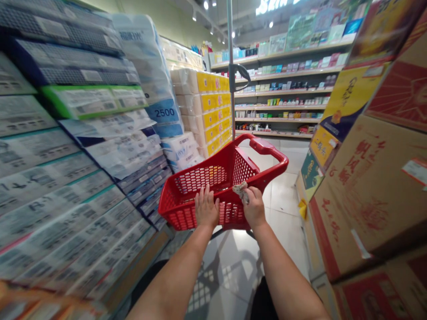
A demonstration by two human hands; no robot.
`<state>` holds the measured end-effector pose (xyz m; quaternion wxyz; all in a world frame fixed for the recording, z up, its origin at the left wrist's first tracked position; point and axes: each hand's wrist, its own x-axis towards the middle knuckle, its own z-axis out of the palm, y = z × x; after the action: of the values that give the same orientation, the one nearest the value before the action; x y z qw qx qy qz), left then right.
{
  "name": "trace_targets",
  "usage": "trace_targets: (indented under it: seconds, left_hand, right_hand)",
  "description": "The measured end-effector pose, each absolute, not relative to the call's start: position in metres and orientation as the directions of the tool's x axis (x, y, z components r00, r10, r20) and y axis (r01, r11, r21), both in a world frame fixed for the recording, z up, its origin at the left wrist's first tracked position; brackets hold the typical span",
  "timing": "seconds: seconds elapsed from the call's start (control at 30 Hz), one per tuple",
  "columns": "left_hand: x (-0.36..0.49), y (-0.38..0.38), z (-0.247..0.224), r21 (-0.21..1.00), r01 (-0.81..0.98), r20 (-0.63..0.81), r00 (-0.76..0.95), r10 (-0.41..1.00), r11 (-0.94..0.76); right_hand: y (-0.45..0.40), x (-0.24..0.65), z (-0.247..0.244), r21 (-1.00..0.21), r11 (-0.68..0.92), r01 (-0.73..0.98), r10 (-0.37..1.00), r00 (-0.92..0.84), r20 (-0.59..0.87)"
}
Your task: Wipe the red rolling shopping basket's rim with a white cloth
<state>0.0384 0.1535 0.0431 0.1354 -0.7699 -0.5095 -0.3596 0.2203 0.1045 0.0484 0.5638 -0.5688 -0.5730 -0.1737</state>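
A red plastic shopping cart (180,220) with perforated sides stands in the aisle, its handle at the far right end. My left hand (207,208) lies with fingers spread against the near side of the basket and holds nothing. Gripped in my right hand (255,209) is a crumpled greyish cloth (240,190), which touches the cart's near rim to the right of my left hand. The basket's visible inside shows no goods.
Stacked tissue packs (83,155) line the left side. Cardboard cartons (373,186) rise on the right. A metal pole (231,53) stands behind the cart, with stocked shelves (280,107) farther back. Pale tiled floor (283,222) shows between the stacks.
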Motion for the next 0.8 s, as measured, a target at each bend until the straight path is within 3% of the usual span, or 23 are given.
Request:
trace_targets:
  seconds: [0.1,0.27,0.47,0.8]
  left_hand:
    - [0.039,0.153,0.043,0.152,0.882,0.695,0.225,0.682,-0.446]
    - [0.037,0.153,0.044,0.137,0.882,0.701,0.235,0.673,-0.451]
    - [0.037,0.153,0.044,0.133,0.885,0.702,0.234,0.672,-0.447]
    - [0.033,0.154,0.043,0.135,0.866,0.708,0.255,0.659,-0.481]
  right_hand:
    - [0.106,0.217,0.041,-0.45,0.263,0.853,0.529,0.263,0.807]
    - [0.105,0.207,0.033,-0.406,0.061,0.912,0.775,0.213,0.595]
    - [0.104,0.207,0.038,-0.385,-0.088,0.919,0.756,0.313,0.574]
    - [0.1,0.213,0.04,-0.418,-0.083,0.905,0.769,0.325,0.55]
